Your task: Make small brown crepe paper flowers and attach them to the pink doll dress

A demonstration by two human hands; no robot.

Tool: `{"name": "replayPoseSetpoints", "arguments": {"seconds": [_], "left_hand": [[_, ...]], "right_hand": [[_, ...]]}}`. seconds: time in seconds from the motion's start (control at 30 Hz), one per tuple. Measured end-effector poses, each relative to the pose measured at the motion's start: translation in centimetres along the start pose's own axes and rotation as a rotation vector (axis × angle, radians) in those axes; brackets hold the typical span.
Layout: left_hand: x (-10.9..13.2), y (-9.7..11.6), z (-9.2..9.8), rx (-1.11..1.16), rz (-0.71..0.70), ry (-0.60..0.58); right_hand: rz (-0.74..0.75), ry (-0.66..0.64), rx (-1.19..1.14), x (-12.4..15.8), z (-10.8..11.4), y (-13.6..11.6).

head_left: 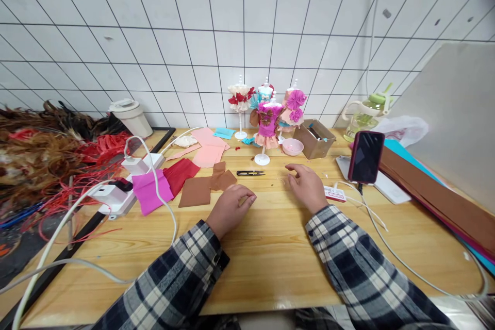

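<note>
While black snips (250, 172) lie just beyond the left fingers (247, 204) — released, loosely curled, right fingers (297, 168) released, parted

Black snips (250, 172) flat near brown paper (195, 192)

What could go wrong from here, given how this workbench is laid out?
The slim black thread snips lie between the left hand and right hand, pointed end toward the right, so a careless reach might prick a finger. The small magenta-and-peach dress form stands on a thin white stem close to others; a bump could topple it. The looped white cable crosses the magenta paper sheet near the left plaid sleeve; a snag might drag the sheet.
</note>
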State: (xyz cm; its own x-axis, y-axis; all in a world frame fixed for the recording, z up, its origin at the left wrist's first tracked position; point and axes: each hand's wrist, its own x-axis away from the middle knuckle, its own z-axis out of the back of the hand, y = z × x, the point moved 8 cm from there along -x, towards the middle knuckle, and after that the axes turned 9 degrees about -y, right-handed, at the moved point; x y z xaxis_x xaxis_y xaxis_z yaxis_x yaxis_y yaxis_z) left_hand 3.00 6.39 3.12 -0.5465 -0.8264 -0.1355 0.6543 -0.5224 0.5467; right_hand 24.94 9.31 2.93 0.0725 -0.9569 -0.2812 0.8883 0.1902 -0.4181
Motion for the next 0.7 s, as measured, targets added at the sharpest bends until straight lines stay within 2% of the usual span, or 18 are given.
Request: {"name": "replayPoseSetpoints", "arguments": {"seconds": [0.07,0.13,0.17,0.3,0.4,0.5,0.6,0.7], "left_hand": [[0.4,-1.0,1.8,-0.177,0.088,0.065],[1.0,-2.6,3.7,-0.375,0.217,0.116],[1.1,-3.3,4.1,-0.427,0.257,0.105],[1.0,-4.6,3.4,-0.491,0.224,-0.012],[0.8,-4.6,2.4,-0.505,0.194,-0.037],[0.7,-4.6,2.2,-0.485,0.207,-0.016],[0.8,-4.8,2.9,-0.475,0.241,0.06],[0.9,-5.3,3.1,-0.492,0.27,0.045]], "right_hand": [[0.018,0.057,-0.053,0.0,0.4,-0.1],[0.044,0.054,-0.094,0.1,0.2,-0.4],[0.059,0.034,-0.107,0.1,0.0,-0.7],[0.136,-0.075,-0.128,0.3,-1.4,-2.6],[0.196,-0.149,-0.139,0.7,-2.0,-4.0],[0.228,-0.191,-0.143,0.9,-2.3,-4.8],[0.236,-0.212,-0.145,1.1,-2.4,-5.1],[0.248,-0.22,-0.147,1.2,-2.4,-5.4]]}}
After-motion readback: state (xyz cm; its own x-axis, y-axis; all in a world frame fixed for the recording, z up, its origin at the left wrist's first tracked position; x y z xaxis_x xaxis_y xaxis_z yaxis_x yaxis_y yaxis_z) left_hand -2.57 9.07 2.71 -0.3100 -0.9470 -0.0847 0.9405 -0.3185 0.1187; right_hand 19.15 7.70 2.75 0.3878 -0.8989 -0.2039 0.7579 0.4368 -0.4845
